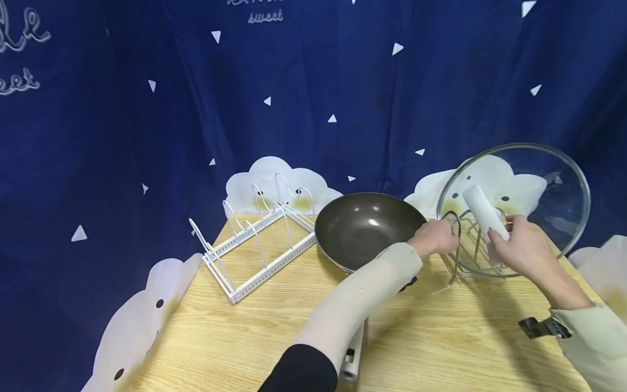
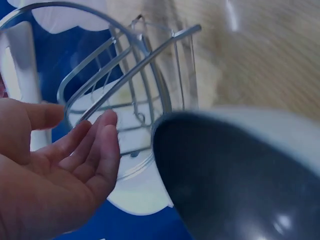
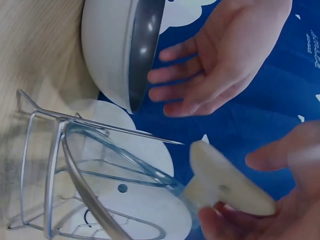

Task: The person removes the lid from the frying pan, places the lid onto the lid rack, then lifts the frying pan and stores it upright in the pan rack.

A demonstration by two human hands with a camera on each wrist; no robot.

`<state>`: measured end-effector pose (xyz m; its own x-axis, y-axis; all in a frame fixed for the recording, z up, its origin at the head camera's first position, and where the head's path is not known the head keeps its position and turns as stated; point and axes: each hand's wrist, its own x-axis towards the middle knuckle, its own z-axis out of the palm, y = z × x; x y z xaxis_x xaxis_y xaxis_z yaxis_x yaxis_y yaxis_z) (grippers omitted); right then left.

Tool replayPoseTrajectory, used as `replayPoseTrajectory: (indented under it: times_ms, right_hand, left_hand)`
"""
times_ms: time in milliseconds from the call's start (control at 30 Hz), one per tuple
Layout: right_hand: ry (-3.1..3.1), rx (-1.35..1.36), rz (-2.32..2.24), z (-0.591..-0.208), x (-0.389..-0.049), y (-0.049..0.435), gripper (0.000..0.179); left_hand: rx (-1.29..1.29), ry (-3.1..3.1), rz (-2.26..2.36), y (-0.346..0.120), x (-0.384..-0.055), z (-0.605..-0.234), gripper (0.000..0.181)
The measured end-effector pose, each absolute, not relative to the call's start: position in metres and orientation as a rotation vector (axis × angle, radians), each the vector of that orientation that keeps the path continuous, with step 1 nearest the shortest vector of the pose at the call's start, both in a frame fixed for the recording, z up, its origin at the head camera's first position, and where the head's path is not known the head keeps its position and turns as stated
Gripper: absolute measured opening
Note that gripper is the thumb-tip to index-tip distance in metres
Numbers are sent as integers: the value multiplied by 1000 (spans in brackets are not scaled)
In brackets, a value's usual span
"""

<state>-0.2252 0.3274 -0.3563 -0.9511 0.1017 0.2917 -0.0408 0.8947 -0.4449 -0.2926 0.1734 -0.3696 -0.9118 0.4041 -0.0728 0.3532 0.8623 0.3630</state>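
My right hand point(image 1: 526, 247) holds the white handle point(image 1: 485, 215) of a round glass lid point(image 1: 551, 182) with a metal rim. In the right wrist view, one fingertip lies against the handle's lower side while another finger point(image 3: 267, 156) stands apart above it. The lid is tilted among the wires of a metal rack point(image 2: 131, 80). My left hand point(image 1: 436, 238) is beside that rack's wire loop, its fingers loosely bent and holding nothing in the right wrist view. A dark-lined pan point(image 1: 364, 226) sits left of it, partly covered by my left forearm.
A white wire rack point(image 1: 274, 264) stands on the wooden table point(image 1: 220, 337) left of the pan. The pan's pale handle point(image 1: 354, 354) points toward me, under my left arm. A dark blue curtain point(image 1: 303, 65) with white clouds hangs behind.
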Motion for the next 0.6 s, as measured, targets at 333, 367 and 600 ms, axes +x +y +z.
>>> replayPoseTrajectory:
  times_ms: [333, 367, 600]
  right_hand:
    - [-2650, 3, 559, -345, -214, 310, 49]
    - [-2633, 18, 566, -344, -213, 308, 47]
    - [-2526, 236, 637, -343, -201, 285, 33]
  left_hand:
    - [762, 2881, 386, 116, -291, -342, 32]
    - [780, 2881, 368, 110, -291, -340, 32]
    - [932, 2836, 341, 71, -282, -334, 34]
